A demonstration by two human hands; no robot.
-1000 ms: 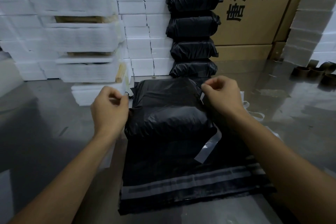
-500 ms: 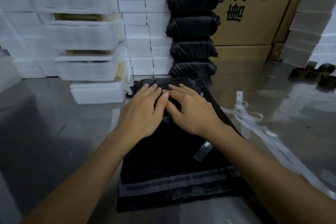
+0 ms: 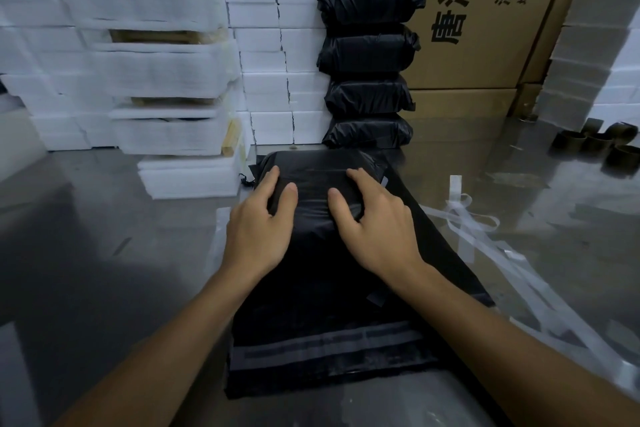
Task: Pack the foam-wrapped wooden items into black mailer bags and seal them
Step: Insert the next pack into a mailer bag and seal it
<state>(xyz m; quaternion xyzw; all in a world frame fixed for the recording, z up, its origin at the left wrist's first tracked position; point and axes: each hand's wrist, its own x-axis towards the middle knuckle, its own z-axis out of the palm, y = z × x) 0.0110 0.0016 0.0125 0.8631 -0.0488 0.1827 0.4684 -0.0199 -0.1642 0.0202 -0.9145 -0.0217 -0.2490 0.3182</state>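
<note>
Counter: we stand at a shiny grey counter [image 3: 86, 236], with white foam blocks [image 3: 277, 55] and cardboard boxes [image 3: 485, 28] walling its far side.
Parcel: our black parcel [image 3: 322, 184] is a plump, glossy, wrinkled bundle, its plastic pulled smooth over a blocky filling that we cannot see.
Bags: the parcel lies at the far end of a flat pile of black bags [image 3: 329, 340], whose near edge shows a grey adhesive strip [image 3: 325, 347].
Left grip: our left hand [image 3: 259, 229] lies on the parcel's left part, fingers spread and bent over its top, thumb flat along it.
Right grip: our right hand [image 3: 377, 229] lies on the right part in the same way, fingers reaching to the far edge; the two thumbs are close but apart.
Stack: four sealed black parcels [image 3: 370, 59] stand piled just behind ours, against the boxes.
Wrapped items: foam-wrapped items [image 3: 166, 66] are stacked on the left, wood showing at their ends.
Strips: clear peeled strips [image 3: 485, 239] lie tangled right of the bags.
Cores: brown tape cores [image 3: 595, 146] sit at the far right.
</note>
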